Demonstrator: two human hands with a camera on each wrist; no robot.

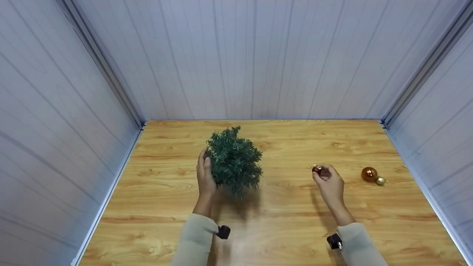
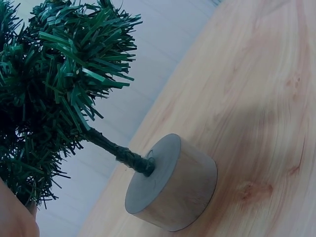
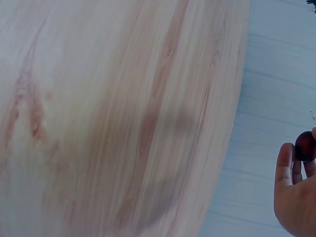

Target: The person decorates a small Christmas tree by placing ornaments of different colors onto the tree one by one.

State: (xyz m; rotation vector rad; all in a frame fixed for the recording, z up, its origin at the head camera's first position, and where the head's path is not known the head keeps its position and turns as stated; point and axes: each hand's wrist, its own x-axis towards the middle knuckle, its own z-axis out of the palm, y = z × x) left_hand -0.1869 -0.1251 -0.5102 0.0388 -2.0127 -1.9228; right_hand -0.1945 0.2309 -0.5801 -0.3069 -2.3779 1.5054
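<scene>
A small artificial Christmas tree (image 1: 235, 162) stands left of the table's middle, its round wooden base (image 2: 173, 182) flat on the tabletop in the left wrist view. Against the left side of its green branches rests my left hand (image 1: 206, 175), fingers fairly straight; in the left wrist view only a bit of the hand (image 2: 15, 215) shows. Over to the right, my right hand (image 1: 330, 183) pinches a small dark red bauble (image 1: 316, 169) above the table, its gold loop pointing left. The right wrist view has the same bauble (image 3: 305, 146) at its right edge, among the fingers.
Right of my right hand, a larger copper-orange bauble (image 1: 369, 174) and a small gold bauble (image 1: 380, 180) lie side by side on the wooden table (image 1: 170, 207). Pale panel walls (image 1: 236, 59) enclose the table at the back and both sides.
</scene>
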